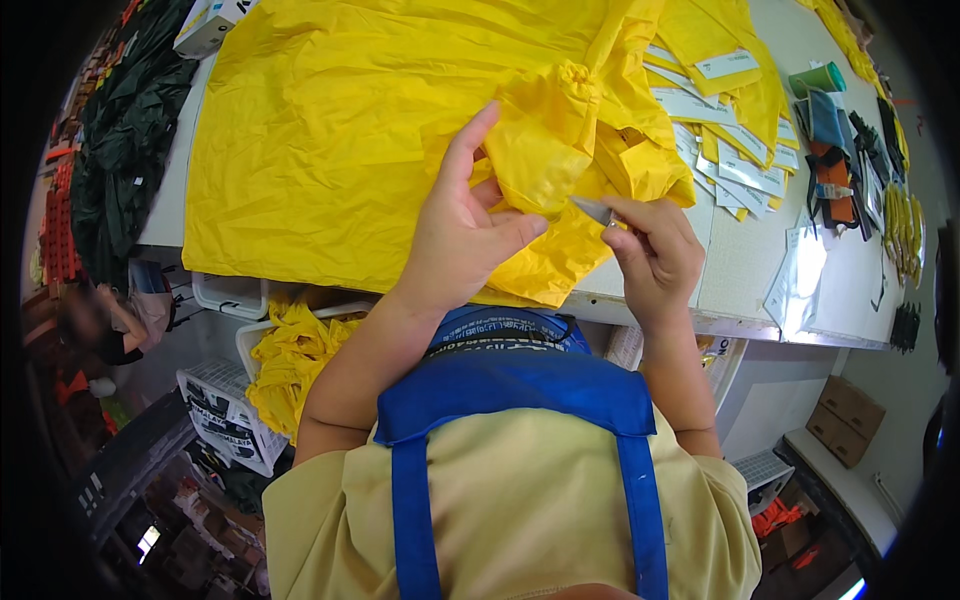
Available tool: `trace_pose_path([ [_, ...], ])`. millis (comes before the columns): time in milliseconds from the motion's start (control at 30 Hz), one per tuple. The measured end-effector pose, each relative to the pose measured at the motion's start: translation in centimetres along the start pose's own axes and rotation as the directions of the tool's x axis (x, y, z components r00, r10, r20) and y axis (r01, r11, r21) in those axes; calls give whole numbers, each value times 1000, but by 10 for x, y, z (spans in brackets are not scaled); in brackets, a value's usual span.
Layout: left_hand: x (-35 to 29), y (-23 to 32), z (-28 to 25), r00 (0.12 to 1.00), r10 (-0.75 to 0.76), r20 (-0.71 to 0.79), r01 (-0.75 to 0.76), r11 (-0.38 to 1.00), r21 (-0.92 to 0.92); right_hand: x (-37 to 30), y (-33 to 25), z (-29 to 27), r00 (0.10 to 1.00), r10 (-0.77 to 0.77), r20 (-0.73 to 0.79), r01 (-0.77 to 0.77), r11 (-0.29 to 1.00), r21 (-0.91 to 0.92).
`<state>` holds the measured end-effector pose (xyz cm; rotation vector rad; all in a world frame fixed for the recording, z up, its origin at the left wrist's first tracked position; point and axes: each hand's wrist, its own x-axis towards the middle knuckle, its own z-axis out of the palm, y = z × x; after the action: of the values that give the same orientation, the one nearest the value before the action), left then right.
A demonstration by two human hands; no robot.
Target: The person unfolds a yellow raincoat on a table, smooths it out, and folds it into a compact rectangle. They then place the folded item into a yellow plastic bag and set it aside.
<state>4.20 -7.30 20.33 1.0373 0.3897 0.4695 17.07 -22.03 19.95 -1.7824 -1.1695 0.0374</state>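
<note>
Head view: the left hand (462, 235) pinches a gathered cuff of the yellow raincoat (340, 130) spread on the bench (750, 260). The right hand (655, 255) grips small thread snips (594, 210), tip touching the fabric, beside stacked yellow packets (735, 165).

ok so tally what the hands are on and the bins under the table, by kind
yellow garment under the left hand: 1
small metal tool in the right hand: 1
white bins below the table edge: 3
total: 5

Fabric sheet (340, 140) on table (750, 270); label stack (720, 150) right; crate (225, 410) below left.
</note>
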Motion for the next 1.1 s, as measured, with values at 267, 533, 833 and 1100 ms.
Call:
trace_pose_path([
  [267, -3, -4, 1, 985, -170, 15, 168, 958, -233, 10, -19, 20, 986, 168, 2, -165, 966, 201],
  [533, -5, -6, 4, 987, -159, -34, 141, 941, -306, 9, -15, 32, 984, 177, 3, -171, 950, 263],
  [833, -5, -6, 6, 984, -120, -131, 79, 956, -283, 0, -16, 23, 857, 514, 15, -453, 741, 496],
  [1100, -4, -9, 5, 984, -94, -148, 50, 960, -275, -37, 3, 20, 940, 334, -62, -314, 924, 218],
])
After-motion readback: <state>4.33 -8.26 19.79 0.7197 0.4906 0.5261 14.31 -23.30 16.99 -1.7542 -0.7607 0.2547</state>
